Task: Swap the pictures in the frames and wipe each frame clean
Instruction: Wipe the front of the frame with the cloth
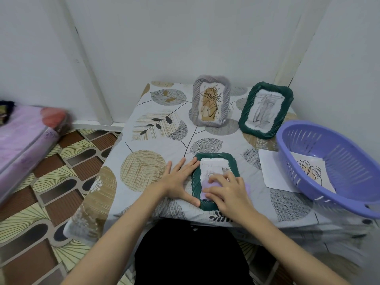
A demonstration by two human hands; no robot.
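Note:
A dark green woven frame (230,159) lies flat near the table's front edge with a pale picture in it. My left hand (178,182) lies flat beside it, fingers straight against the frame's left border. My right hand (228,192) presses a lilac cloth (205,187) on the frame's lower part, fingers spread over the cloth. A grey woven frame (210,103) and a second green frame (266,110) stand upright at the back, each holding a sketch.
A purple plastic basket (337,165) sits at the right edge over a loose picture sheet (273,171). The table has a leaf-print cloth (144,140). White walls close the back and right. A pink mattress (22,136) lies on the patterned floor at left.

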